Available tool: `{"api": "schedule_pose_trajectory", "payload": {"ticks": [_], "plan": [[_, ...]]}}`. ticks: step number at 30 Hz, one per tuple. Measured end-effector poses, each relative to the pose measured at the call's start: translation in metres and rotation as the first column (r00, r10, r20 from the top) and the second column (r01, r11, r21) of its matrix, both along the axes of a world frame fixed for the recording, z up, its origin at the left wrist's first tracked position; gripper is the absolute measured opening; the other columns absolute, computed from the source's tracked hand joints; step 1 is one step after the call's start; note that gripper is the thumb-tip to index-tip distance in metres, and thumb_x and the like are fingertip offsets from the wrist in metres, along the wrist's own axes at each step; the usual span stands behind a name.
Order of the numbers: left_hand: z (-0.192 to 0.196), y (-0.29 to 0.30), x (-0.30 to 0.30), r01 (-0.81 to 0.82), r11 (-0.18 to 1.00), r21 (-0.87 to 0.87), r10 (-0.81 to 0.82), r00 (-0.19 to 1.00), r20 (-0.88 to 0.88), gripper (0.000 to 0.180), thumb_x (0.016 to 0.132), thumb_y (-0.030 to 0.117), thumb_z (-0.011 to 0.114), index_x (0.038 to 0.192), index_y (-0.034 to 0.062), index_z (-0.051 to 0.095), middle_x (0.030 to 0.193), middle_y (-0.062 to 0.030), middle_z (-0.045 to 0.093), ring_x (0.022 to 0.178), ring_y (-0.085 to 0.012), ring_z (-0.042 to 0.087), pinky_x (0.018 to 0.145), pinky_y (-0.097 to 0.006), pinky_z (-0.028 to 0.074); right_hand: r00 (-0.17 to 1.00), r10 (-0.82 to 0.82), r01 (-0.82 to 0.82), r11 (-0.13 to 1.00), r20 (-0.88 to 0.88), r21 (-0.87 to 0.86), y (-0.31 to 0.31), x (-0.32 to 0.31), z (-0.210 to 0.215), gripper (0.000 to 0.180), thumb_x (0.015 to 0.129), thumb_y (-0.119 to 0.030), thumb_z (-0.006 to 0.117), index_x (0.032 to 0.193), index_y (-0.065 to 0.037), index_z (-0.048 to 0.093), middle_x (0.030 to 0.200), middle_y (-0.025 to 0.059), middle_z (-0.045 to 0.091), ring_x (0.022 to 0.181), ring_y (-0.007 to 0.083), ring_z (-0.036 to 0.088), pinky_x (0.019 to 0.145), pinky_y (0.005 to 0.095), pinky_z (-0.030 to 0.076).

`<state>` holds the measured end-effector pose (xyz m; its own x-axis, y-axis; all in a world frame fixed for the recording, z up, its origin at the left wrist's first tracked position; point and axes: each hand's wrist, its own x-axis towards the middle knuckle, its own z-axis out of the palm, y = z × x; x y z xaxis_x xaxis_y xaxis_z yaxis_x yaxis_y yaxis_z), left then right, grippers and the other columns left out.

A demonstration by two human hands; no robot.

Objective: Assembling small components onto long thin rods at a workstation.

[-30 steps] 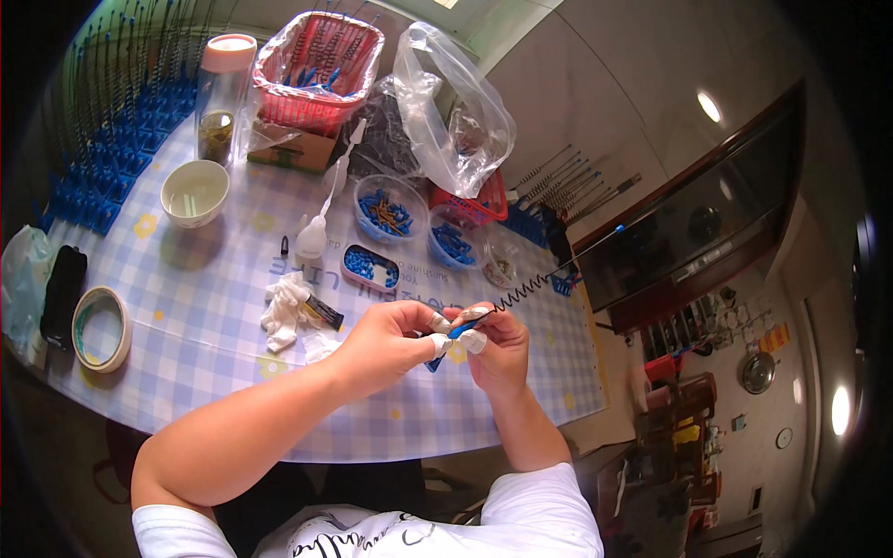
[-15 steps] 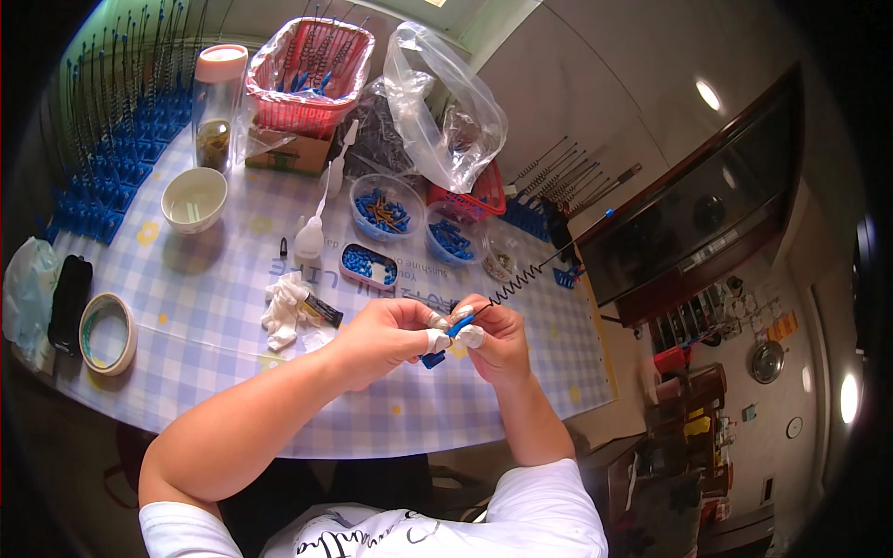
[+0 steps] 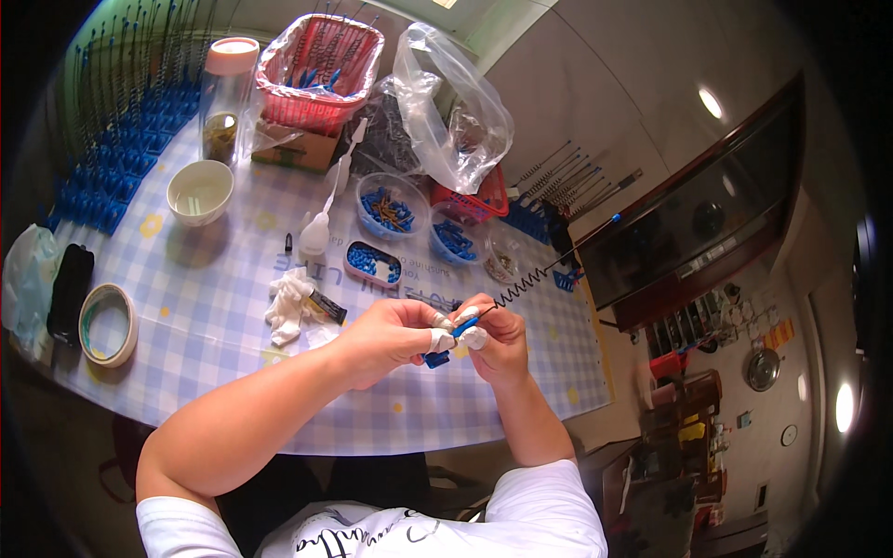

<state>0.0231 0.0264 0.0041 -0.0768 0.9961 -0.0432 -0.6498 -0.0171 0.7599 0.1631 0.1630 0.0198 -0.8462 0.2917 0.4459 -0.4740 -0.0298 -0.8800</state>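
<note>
Just above the near edge of the table, both hands meet around a small blue plastic part (image 3: 465,327). From it a thin black wire with a coiled spring section (image 3: 523,286) runs up to the right and ends in a small blue tip (image 3: 616,218). My left hand (image 3: 395,335) pinches the blue part's lower left end, where a darker blue foot (image 3: 435,359) pokes out below the fingers. The fingers of my right hand (image 3: 500,349) close on its upper right side. White wraps cover several fingertips on both hands. Where the pieces join is partly hidden.
Ahead stand tubs of blue parts (image 3: 454,244) and brass-coloured pieces (image 3: 400,216), a tin of blue beads (image 3: 374,264), a squeeze bottle (image 3: 316,234), crumpled tissue (image 3: 290,307) and a black tube (image 3: 327,307). A bowl (image 3: 200,193), tape roll (image 3: 108,325) and racked spring wires (image 3: 116,177) lie left.
The hands keep their pinch on the blue part, which has turned slightly. The wire's blue tip has shifted a little to the right. The whole view has moved slightly.
</note>
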Motion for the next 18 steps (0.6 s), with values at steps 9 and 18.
{"api": "schedule_pose_trajectory", "payload": {"ticks": [9,18], "plan": [[-0.0030,0.0013,-0.0003,-0.037,0.999,-0.004,0.037,0.999,-0.021,0.018,0.082,0.010,0.072,0.095,0.0048,0.061,0.085,-0.0028,0.064,0.076,-0.0078,0.060,0.066,-0.022,0.046,0.996,-0.034,0.037,0.999,0.087,-0.034,0.0010,0.0010,0.0018,0.016,0.079,0.004,0.069,0.094,0.000,0.066,0.097,0.0098,0.060,0.086,0.0159,0.059,0.074,0.0279,0.051],[-0.0009,0.0008,0.0095,-0.291,0.948,0.129,0.318,0.874,-0.367,0.017,0.082,0.005,0.068,0.096,-0.0012,0.062,0.078,0.0022,0.061,0.067,-0.0021,0.054,0.057,-0.018,0.043,0.983,-0.121,0.127,0.991,0.138,-0.040,0.0008,0.0030,0.0029,0.012,0.080,0.003,0.069,0.091,0.001,0.067,0.096,0.0077,0.061,0.087,0.0133,0.057,0.079,0.0252,0.046]]}}
